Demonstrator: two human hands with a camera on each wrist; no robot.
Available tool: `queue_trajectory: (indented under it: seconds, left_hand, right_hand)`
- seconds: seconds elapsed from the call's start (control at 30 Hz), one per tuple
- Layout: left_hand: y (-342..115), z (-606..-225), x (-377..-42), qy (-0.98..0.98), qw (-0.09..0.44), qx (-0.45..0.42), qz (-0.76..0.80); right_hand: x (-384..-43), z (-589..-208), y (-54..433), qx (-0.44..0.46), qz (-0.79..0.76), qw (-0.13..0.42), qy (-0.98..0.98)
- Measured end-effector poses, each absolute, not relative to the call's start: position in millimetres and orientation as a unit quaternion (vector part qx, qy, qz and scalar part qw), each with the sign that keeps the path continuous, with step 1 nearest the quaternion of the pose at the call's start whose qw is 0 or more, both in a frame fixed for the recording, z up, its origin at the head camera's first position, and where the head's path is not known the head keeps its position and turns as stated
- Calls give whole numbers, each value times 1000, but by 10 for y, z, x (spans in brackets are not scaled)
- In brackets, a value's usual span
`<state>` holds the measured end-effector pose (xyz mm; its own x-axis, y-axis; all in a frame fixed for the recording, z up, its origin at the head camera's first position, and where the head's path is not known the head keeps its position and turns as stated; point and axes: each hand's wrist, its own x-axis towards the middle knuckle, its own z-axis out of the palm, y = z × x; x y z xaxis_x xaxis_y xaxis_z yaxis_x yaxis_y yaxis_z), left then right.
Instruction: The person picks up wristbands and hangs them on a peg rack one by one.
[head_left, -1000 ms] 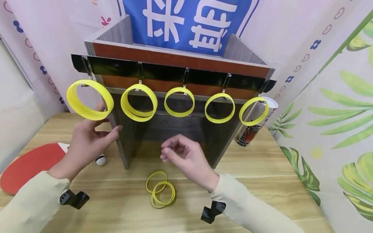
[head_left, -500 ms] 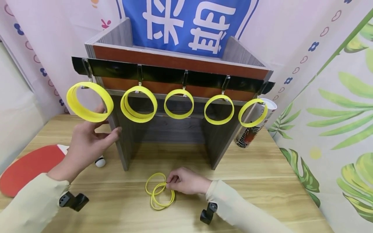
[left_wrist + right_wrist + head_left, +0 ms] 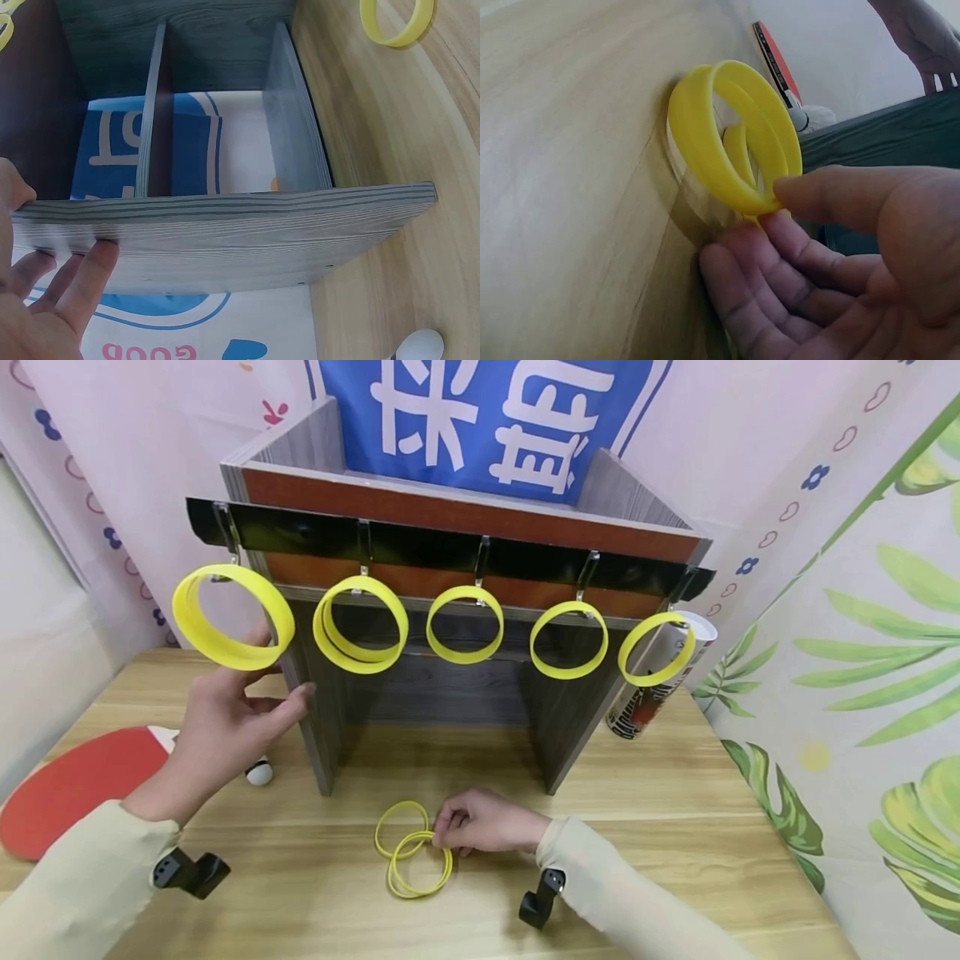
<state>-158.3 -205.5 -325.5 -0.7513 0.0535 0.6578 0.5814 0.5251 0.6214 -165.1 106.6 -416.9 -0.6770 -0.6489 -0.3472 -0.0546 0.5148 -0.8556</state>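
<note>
My right hand (image 3: 487, 822) pinches the edge of a yellow silicone wristband (image 3: 694, 139) between thumb and forefinger. That band is tilted up from the wooden tabletop in the right wrist view, with another yellow band (image 3: 381, 818) lying partly beneath it. My left hand (image 3: 225, 714) holds the side panel (image 3: 225, 240) of a grey wooden shelf (image 3: 577, 718), thumb at the front edge and fingers on the outer face. More yellow wristbands (image 3: 335, 662) hang from metal hooks (image 3: 363, 539) along a black strip (image 3: 420, 543) on the shelf's front.
A red table tennis bat (image 3: 82, 789) lies on the table (image 3: 637, 860) at left, beside a small white-and-black thing (image 3: 258, 772). Right of the shelf stands a printed cylindrical tube (image 3: 645, 702). Patterned curtains (image 3: 750, 460) hang behind.
My right hand has come down from in front of the shelf to the bands on the table and now pinches one. My left hand has stayed on the shelf's side panel.
</note>
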Motion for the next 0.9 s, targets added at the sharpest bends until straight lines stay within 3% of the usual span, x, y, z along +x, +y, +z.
queue_trajectory:
  seconds: [0.9]
  left_hand:
    - [-2050, -3251, -1574, -822, 299, -193, -444]
  right_hand:
    - [-1721, -4269, 1292, -153, -579, 381, 705]
